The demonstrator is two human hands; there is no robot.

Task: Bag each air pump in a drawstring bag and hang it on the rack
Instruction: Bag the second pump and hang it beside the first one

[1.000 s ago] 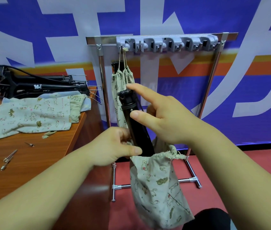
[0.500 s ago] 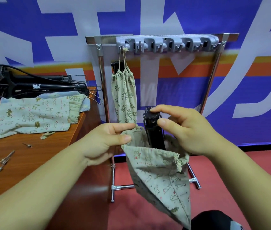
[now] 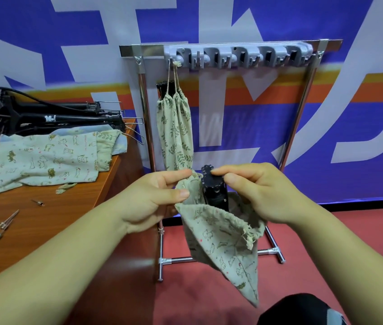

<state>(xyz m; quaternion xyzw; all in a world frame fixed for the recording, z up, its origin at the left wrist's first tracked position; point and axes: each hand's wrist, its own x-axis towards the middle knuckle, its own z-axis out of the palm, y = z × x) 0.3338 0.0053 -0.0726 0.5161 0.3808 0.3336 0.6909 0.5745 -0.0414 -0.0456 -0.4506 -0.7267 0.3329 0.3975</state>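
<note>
1. In front of the rack (image 3: 143, 50), the air pump (image 3: 213, 191) had sunk deeper into the drawstring bag (image 3: 221, 240), head protruding.
2. The left hand (image 3: 153, 198) pinched the bag rim; the right hand (image 3: 263, 195), the pump head.
3. Cinching remained.

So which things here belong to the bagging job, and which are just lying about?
Job: left hand, right hand, air pump, animal-print drawstring bag, rack, hung leaf-print bag, spare pumps, spare bags.
Lying about: metal needles, wooden table, banner.
</note>
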